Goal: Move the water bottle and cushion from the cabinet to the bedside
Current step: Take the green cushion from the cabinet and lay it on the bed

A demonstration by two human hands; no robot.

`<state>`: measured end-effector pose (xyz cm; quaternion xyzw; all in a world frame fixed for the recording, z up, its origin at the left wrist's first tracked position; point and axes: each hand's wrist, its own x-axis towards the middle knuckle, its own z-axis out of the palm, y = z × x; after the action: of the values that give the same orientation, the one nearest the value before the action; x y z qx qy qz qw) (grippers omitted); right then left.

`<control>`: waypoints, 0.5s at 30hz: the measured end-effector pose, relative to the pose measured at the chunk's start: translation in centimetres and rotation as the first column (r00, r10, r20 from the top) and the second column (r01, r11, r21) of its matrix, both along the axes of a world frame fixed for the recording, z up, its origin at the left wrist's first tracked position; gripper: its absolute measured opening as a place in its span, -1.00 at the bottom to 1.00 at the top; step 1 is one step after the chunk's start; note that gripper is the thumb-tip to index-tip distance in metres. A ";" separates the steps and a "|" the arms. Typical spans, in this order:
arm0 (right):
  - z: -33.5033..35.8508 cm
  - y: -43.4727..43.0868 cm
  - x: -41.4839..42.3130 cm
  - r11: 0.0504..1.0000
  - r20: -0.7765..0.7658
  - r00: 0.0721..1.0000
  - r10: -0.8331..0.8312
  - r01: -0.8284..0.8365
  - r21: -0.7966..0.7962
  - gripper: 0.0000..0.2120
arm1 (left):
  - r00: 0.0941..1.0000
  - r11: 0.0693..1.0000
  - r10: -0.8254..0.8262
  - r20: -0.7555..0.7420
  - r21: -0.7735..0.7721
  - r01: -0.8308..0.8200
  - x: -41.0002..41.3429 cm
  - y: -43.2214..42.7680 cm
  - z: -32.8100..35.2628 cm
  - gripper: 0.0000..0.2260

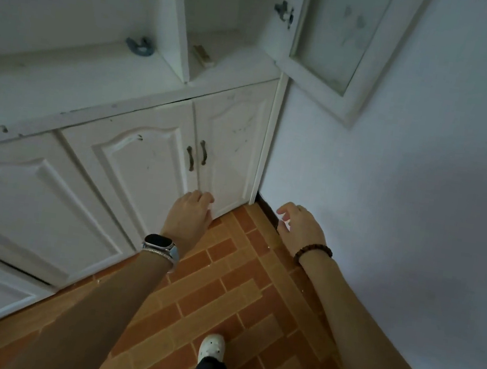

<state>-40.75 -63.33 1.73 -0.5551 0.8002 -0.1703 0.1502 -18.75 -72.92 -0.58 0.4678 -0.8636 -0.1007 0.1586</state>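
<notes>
Along the left side runs the white cabinet (62,80), its lower doors (146,155) closed and a small blue object (141,46) lying on its ledge. Neither water bottle nor cushion shows anywhere, so I judge the task barely begun: both must first be found, perhaps behind those doors, then carried to a bedside that is out of view. The left hand (189,214) hangs before the rightmost lower door, fingers loosely curled, holding nothing; whether it touches the panel is hard to tell in the dim light. Above it the upper compartment (214,24) stands open, holding only a small pale item (203,56), its glass door (334,40) swung right. The right hand (300,226) hovers near the wall, fingers relaxed and spread, empty.
</notes>
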 end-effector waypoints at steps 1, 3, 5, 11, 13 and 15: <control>0.6 -1.4 -0.6 1.000 0.002 1.000 -0.008 0.008 -0.020 -0.78 | 1.000 1.000 -0.018 0.005 -0.020 0.018 -0.7 -1.4 0.6 -0.78; 1.9 -4.2 -1.7 0.999 -0.012 1.000 -0.012 0.011 -0.052 -0.78 | 0.999 0.997 -0.052 0.011 -0.060 0.052 -1.8 -4.2 1.8 -0.78; 3.2 -6.8 -2.6 0.997 -0.038 0.999 -0.002 -0.001 -0.075 -0.78 | 0.998 0.994 -0.060 0.018 -0.094 0.062 -2.8 -6.9 3.1 -0.77; 7.7 -14.1 -5.2 0.983 -0.124 0.992 0.036 -0.057 -0.174 -0.77 | 0.996 0.972 -0.085 0.027 -0.216 0.089 -5.6 -13.8 7.9 -0.79; 9.6 -16.8 -6.0 0.973 -0.156 0.986 0.053 -0.086 -0.215 -0.76 | 0.998 0.967 -0.069 0.014 -0.246 0.070 -6.6 -15.9 9.5 -0.78; 11.4 -19.5 -6.8 0.962 -0.191 0.979 0.074 -0.120 -0.245 -0.76 | 0.998 0.958 -0.054 0.013 -0.282 0.056 -7.5 -17.8 11.0 -0.77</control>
<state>-47.53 -82.79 13.10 -0.6216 0.7536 -0.2136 0.0127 -26.22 -90.74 10.41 0.4164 -0.8823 0.0202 0.2187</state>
